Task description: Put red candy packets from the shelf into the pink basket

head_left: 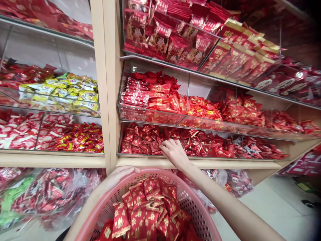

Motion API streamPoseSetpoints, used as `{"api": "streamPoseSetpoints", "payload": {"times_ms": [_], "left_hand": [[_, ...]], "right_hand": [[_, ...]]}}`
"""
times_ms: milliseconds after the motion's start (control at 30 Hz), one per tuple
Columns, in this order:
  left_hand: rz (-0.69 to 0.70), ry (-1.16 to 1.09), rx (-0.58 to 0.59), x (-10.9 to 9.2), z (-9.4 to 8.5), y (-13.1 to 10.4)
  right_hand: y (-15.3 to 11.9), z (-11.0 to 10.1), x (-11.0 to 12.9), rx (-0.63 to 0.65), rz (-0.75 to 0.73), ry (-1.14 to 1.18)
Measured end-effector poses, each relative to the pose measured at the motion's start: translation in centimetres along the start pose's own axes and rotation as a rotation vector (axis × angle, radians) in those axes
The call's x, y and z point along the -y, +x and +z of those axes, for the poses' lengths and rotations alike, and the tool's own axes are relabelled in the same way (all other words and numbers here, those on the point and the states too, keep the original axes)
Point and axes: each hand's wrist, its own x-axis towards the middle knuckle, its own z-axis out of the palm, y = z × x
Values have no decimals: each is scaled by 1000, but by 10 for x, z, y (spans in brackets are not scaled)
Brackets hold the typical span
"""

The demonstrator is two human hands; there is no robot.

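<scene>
Candy bin: the right hand (174, 152) is down in the lowest clear bin (140, 155) of the right-hand shelf unit, fingers spread and curled onto a heap of small dark red candy packets (140, 139). Can't really tell if it's got any pinched yet.
Basket: pink plastic basket (193, 207) sits near, bottom middle, already partly full of red packets with gold print (145, 211).
Left hand: the left hand (117, 177) is clamped over the basket's far-left rim, fingers draped over the edge.
Shelf above: brighter red packets (155, 95) piled in the next bin up, more of them running off to the right.
Top shelf: red pouches with little cartoon figures (155, 36), then gold-trimmed red boxes (240, 50) further right.
Left unit: yellow-wrapped sweets (67, 90) in the middle bin, red and white ones (22, 130) below.
Under the shelves: clear bags of sweets (50, 194) stacked low on the left.
</scene>
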Motion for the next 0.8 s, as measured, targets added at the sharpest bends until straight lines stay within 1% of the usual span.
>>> {"api": "streamPoseSetpoints", "payload": {"times_ms": [200,300,400,533,633,733,800], "left_hand": [[5,-27,23,2,0,1],[-4,-50,35,3,0,1],[-11,-55,46,4,-1,1],[4,-32,37,3,-2,0],[15,-4,19,1,-1,0],[13,3,-5,2,-2,-1],[12,-5,-11,3,-2,-1]], "right_hand": [[3,9,-5,-50,-27,44],[11,10,-7,-114,13,79],[19,5,-8,-182,90,116],[23,-11,-7,-256,167,203],[19,-28,-1,-288,235,365],[9,-47,11,-284,341,667],[-4,-57,20,-253,444,888]]}}
